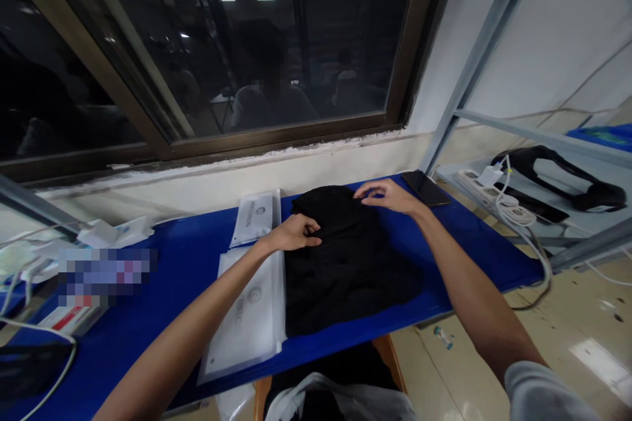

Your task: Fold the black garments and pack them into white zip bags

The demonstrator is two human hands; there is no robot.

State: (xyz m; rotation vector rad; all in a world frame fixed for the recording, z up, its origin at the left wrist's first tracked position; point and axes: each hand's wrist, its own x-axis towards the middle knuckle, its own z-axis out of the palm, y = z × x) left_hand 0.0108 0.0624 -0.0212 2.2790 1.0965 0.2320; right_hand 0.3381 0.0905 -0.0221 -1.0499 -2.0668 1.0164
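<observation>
A black garment (345, 256) lies folded on the blue table (162, 276). My left hand (296, 232) rests on its upper left edge, fingers curled and pinching the fabric. My right hand (385, 196) is at the garment's far top edge, fingers bent and gripping the cloth there. A flat white plastic bag (249, 316) lies just left of the garment, partly under it.
A second white packet (257, 216) lies further back. A dark phone (424, 187) sits at the table's right corner. A power strip with charger (488, 184) and a black object (567, 177) lie on the right shelf. Cables and boxes crowd the left. A window is behind.
</observation>
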